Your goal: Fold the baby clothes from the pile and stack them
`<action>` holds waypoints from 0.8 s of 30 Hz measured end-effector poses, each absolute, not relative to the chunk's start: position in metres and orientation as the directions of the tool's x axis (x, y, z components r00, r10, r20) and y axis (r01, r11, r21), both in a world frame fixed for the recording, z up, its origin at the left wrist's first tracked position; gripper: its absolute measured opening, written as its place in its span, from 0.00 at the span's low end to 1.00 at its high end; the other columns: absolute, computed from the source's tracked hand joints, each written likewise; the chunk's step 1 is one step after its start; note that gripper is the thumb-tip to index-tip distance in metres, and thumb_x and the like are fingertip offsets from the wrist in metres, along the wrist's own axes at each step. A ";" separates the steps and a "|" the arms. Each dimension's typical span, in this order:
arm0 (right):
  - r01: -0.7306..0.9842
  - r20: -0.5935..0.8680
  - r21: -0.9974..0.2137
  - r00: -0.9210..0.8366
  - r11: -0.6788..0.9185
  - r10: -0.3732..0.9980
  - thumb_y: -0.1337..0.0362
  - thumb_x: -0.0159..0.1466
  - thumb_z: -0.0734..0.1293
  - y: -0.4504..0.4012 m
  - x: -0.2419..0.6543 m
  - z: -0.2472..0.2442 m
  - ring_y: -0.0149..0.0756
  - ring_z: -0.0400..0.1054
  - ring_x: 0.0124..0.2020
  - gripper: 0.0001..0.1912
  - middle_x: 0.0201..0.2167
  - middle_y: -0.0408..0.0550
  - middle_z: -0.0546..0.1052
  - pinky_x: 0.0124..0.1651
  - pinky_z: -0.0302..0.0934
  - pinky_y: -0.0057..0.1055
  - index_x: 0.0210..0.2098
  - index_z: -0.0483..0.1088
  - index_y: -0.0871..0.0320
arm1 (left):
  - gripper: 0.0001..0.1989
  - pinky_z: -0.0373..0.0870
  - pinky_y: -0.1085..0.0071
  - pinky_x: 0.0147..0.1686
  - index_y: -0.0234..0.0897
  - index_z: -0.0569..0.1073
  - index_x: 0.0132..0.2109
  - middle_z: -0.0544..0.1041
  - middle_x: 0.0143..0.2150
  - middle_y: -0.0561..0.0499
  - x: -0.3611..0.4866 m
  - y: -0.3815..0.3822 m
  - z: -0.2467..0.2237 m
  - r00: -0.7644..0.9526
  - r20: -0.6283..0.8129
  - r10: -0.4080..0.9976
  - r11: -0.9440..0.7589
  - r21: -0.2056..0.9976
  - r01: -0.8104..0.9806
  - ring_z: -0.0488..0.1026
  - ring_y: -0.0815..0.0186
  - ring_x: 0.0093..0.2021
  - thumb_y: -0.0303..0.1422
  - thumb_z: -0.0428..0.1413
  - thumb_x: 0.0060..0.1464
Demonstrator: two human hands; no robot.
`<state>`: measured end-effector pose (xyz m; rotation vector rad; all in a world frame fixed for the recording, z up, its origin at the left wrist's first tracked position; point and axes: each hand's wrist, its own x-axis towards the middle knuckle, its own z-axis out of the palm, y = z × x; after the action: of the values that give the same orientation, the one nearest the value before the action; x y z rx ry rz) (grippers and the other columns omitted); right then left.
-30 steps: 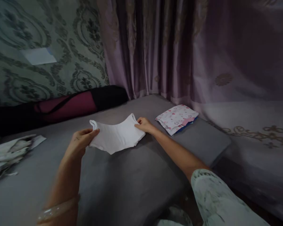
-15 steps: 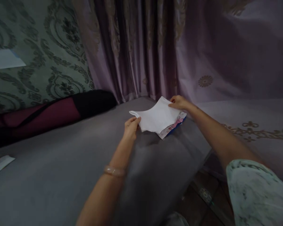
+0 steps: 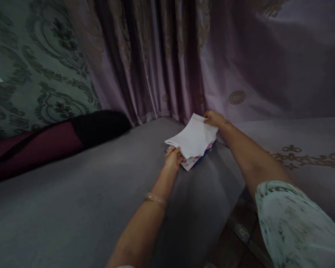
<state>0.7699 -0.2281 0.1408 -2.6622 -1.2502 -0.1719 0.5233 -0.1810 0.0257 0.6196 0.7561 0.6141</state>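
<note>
A folded white cloth (image 3: 194, 137) lies on top of a small stack of folded cloths (image 3: 189, 164), whose patterned, pink and blue edges show below it. My left hand (image 3: 173, 158) pinches the near left edge of the white cloth between thumb and fingers. At the far right corner my right hand (image 3: 213, 119) grips the same cloth, its fingertips bent over the edge. The stack rests near the far end of a grey-covered surface (image 3: 100, 201). What lies under the white cloth is mostly hidden.
Behind the stack hang purple curtains (image 3: 156, 67) with gold patterns. A long black and maroon bag (image 3: 100, 128) lies along the patterned green wall (image 3: 39, 67). Pale embroidered fabric (image 3: 309, 137) covers the right side. Tiled floor (image 3: 241, 232) shows beyond the grey surface's right edge.
The white cloth has come down flatter onto the stack, its left end lowered and moved right with my left hand. My right hand stays at the far corner. The view has shifted slightly.
</note>
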 end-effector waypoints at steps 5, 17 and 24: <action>0.767 0.125 -0.074 0.642 -0.638 0.757 0.67 0.63 0.67 -0.227 0.772 0.131 0.37 0.67 0.47 0.15 0.48 0.57 0.74 0.42 0.54 0.30 0.49 0.71 0.63 | 0.12 0.75 0.70 0.37 0.37 0.69 0.41 0.77 0.37 0.51 0.525 -0.183 0.009 0.599 -0.464 0.653 0.707 0.658 -0.261 0.77 0.70 0.31 0.25 0.62 0.51; 0.712 0.145 -0.043 0.698 -0.700 0.701 0.65 0.66 0.63 -0.232 0.780 0.081 0.44 0.68 0.52 0.15 0.51 0.56 0.74 0.49 0.60 0.36 0.52 0.68 0.57 | 0.12 0.75 0.70 0.36 0.35 0.69 0.39 0.76 0.34 0.51 0.520 -0.191 0.000 0.545 -0.429 0.720 0.623 0.745 -0.237 0.74 0.71 0.29 0.23 0.62 0.48; 0.676 0.189 -0.050 0.730 -0.736 0.657 0.68 0.66 0.60 -0.231 0.776 0.046 0.50 0.64 0.56 0.19 0.54 0.63 0.70 0.54 0.59 0.42 0.56 0.65 0.63 | 0.19 0.73 0.72 0.30 0.35 0.68 0.38 0.72 0.28 0.54 0.515 -0.195 -0.006 0.536 -0.403 0.742 0.574 0.794 -0.198 0.72 0.70 0.27 0.22 0.67 0.41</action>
<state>0.7764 -0.2313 0.0465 -2.8136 -1.0883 -0.2414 0.5148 -0.1951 -0.0060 0.7634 0.8188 0.6291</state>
